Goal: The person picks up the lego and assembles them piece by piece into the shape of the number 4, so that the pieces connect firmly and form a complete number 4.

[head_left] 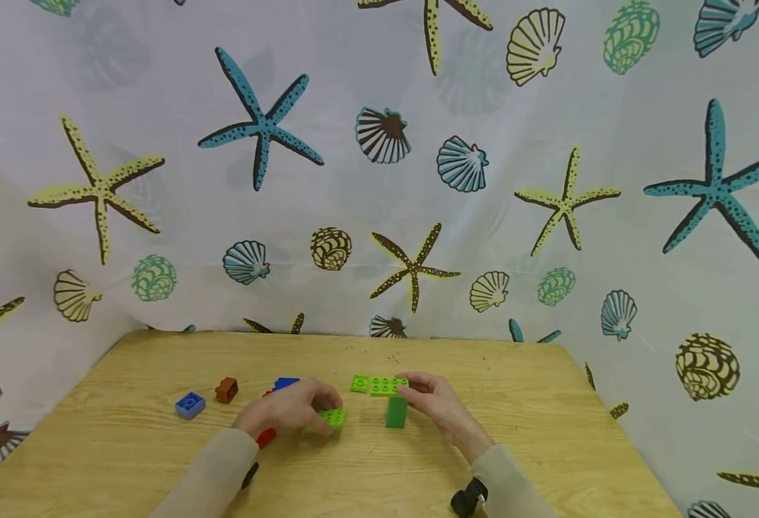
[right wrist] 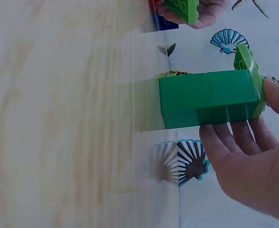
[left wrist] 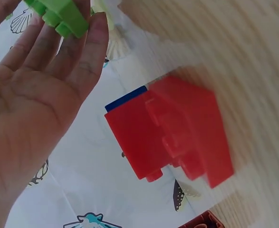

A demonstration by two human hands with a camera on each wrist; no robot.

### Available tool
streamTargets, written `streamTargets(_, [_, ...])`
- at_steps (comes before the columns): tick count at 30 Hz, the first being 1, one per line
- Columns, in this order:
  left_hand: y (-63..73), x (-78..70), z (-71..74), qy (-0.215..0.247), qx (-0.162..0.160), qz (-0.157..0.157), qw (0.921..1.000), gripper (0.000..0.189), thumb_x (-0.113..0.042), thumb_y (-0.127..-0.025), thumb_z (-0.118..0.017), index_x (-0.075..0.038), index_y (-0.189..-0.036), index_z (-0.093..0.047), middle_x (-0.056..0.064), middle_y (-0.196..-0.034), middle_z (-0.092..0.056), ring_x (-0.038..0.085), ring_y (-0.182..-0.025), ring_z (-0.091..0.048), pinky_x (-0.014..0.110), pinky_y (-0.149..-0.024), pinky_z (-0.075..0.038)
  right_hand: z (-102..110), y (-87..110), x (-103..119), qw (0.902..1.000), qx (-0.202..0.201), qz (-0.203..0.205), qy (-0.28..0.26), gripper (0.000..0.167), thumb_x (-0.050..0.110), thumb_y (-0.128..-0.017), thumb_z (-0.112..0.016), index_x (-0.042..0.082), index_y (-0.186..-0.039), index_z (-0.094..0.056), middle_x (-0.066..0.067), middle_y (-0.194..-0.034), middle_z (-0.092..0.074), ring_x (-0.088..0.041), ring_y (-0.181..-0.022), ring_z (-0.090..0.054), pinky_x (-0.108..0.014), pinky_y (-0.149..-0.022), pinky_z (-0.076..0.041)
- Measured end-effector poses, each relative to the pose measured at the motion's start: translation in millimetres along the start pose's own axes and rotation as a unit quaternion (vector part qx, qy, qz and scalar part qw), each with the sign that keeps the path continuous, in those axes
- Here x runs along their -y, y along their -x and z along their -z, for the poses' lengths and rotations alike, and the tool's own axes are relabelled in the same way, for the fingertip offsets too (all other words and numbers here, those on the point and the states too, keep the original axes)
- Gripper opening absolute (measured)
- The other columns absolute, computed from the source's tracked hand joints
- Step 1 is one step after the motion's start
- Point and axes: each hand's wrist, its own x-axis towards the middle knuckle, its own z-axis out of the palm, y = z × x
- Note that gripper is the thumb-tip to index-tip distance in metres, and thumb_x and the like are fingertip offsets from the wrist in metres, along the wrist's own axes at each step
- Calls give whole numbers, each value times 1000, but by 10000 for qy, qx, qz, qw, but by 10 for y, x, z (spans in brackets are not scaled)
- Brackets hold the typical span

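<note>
Head view shows a light green brick (head_left: 334,417), which is pinched between the thumb and the fingers of the left hand (head_left: 291,409). It lies to the left of a dark green tower (head_left: 396,411) and apart from it, so the sideways gap between these two seems to be the relation which matters most. The long axis of the brick appears to be turned roughly sideways, but it is partly covered by the fingers. The tower is stood upright on the wooden surface (head_left: 567,424) and is topped by a light green plate (head_left: 382,387), whose long axis is directed left to right and whose left end is overhung. The right hand (head_left: 440,409) is nearer to the tower; its upper part is gripped there between thumb and fingers.

Two dark green bricks can be counted in the tower, with one plate. One small light green piece (head_left: 360,383) is seen just left of the plate; whether they touch cannot be told. Farther left, one light blue brick (head_left: 188,407), one brown brick (head_left: 226,391), two red pieces (left wrist: 134,137) and at least one dark blue piece (head_left: 286,383) are found.
</note>
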Motion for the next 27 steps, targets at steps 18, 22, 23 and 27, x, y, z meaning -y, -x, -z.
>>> streamTargets(18, [-81, -179, -74, -6, -783, 93, 9969, 42, -20, -86, -75, -21, -126, -63, 3, -121, -61, 22, -109, -55, 48, -95, -45, 25, 3, -16, 10000, 22, 30, -46, 48, 28, -95, -66, 3, -134, -57, -9, -121, -65, -11, -104, -64, -32, -96, -52])
streamTargets(22, [-145, -184, -118, 155, -1053, 1, 9943, 41, -22, -87, -74, -21, -126, -62, 2, -118, -60, 20, -103, -54, 42, -88, -47, 9, -7, -18, 10000, -12, 7, -76, 47, 28, -95, -66, 3, -133, -59, -9, -121, -65, -12, -105, -64, -32, -96, -52])
streamTargets(23, [-158, -190, -129, 193, -1098, -39, 9938, 40, -23, -88, -73, -22, -127, -62, 2, -117, -60, 20, -101, -54, 40, -85, -47, 6, -12, -23, 10000, -28, 19, -76, 46, 28, -95, -66, 3, -133, -59, -9, -121, -66, -12, -105, -64, -32, -95, -52])
streamTargets(27, [-191, -233, -164, 360, -1204, -243, 9918, 40, -25, -91, -71, -21, -129, -60, 4, -117, -61, 20, -94, -55, 33, -76, -49, -3, -23, -28, 9999, -92, 4, -75, 44, 27, -94, -66, 4, -131, -61, -9, -120, -66, -12, -104, -64, -32, -95, -52])
